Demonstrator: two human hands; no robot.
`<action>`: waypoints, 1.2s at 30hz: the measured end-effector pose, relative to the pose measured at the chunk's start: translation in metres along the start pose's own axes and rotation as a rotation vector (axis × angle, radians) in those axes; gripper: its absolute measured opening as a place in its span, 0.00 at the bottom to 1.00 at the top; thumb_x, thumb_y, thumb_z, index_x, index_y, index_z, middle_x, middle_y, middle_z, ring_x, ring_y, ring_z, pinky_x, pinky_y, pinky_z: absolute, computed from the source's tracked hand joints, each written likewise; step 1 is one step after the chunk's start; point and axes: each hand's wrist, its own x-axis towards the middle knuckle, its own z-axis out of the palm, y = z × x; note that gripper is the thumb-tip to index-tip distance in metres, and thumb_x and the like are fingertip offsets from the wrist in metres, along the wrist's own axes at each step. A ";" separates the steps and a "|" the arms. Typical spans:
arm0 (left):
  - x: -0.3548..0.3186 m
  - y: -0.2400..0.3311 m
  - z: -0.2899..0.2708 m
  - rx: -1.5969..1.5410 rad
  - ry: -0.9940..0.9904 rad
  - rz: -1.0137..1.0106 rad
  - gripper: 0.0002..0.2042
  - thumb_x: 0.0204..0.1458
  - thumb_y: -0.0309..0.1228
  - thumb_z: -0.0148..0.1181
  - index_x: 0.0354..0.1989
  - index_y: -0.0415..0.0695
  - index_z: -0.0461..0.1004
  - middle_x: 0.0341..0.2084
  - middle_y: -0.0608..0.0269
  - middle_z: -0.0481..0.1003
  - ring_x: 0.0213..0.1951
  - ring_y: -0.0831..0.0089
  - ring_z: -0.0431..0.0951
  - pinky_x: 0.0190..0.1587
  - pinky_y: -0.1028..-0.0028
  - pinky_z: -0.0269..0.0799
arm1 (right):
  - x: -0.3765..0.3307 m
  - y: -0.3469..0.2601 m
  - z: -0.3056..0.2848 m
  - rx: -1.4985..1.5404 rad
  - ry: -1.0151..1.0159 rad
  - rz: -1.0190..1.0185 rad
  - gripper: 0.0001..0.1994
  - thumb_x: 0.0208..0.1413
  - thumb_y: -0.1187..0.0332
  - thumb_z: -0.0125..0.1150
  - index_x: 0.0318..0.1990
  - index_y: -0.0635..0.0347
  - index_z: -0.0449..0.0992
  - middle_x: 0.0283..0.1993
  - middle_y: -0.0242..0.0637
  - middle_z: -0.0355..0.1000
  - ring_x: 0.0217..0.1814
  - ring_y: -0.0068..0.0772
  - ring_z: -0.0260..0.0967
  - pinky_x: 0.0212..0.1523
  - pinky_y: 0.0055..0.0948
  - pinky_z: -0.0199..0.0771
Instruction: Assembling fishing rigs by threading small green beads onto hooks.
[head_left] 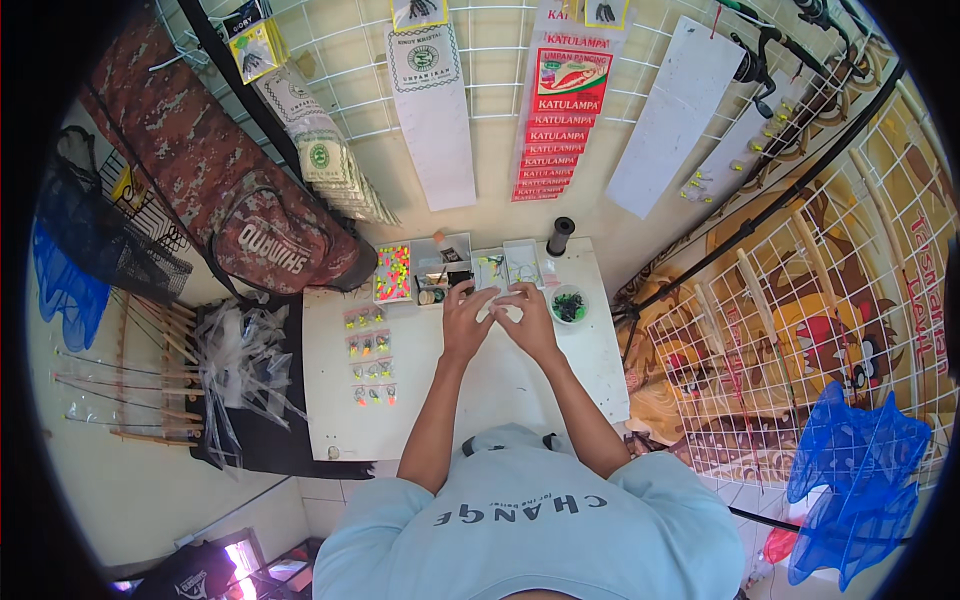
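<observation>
Where the smooth white tabletop [340, 425] extends left of the fingers, four clear plastic packets [372, 368] lie in a column whose axis runs away from the body; each shows small yellow or orange pieces. Beyond them, left of the fingertips, a rectangular open box [393, 301] contains glossy pink, orange and yellow-green pieces. Nearer the left fingertips, a pale grey tray [424, 253] holds dark, mixed items, its long axis pointing away from the body.

The left hand [465, 325] slants inward, fingers bent and tips close to those of the opposite hand. Just beyond the fingertips of both hands sit two white containers [521, 251], side by side, rectangular and shallow, long axes pointing away from the body; thin, yellow-green pieces are visible inside. The right hand [531, 325] mirrors the left, thumb and index finger curved. Whether either hand's fingers are clamped on a small item cannot be told.

Beyond the right fingers stands a dark cylinder [561, 236]; just right of them, a round tub [570, 322] contains green and black pieces.
</observation>
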 end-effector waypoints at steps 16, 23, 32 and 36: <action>-0.001 0.001 0.019 -0.188 -0.106 -0.152 0.17 0.44 0.33 0.68 0.44 0.49 0.78 0.53 0.58 0.71 0.62 0.56 0.60 0.60 0.60 0.59 | -0.006 0.018 -0.021 -0.156 -0.002 -0.125 0.07 0.49 0.72 0.59 0.36 0.51 0.80 0.41 0.33 0.71 0.48 0.41 0.64 0.47 0.37 0.66; 0.001 0.002 0.021 -0.061 -0.136 -0.087 0.16 0.43 0.34 0.69 0.42 0.49 0.78 0.46 0.63 0.76 0.59 0.56 0.63 0.58 0.61 0.62 | -0.005 0.020 -0.027 -0.338 0.001 -0.181 0.07 0.47 0.72 0.61 0.35 0.49 0.81 0.44 0.31 0.70 0.50 0.38 0.64 0.48 0.38 0.65; 0.019 -0.004 0.033 -0.094 -0.155 -0.150 0.20 0.42 0.36 0.70 0.47 0.51 0.76 0.43 0.63 0.76 0.57 0.61 0.65 0.55 0.64 0.65 | 0.013 0.033 -0.033 -0.323 0.057 -0.246 0.11 0.42 0.74 0.63 0.35 0.50 0.80 0.46 0.36 0.68 0.51 0.41 0.64 0.47 0.38 0.67; 0.030 -0.021 0.039 -0.154 -0.176 -0.095 0.20 0.42 0.35 0.69 0.47 0.53 0.76 0.49 0.59 0.72 0.59 0.57 0.63 0.59 0.61 0.61 | 0.020 0.047 -0.027 -0.213 0.148 -0.173 0.11 0.45 0.74 0.65 0.39 0.51 0.80 0.46 0.39 0.68 0.49 0.42 0.65 0.45 0.36 0.68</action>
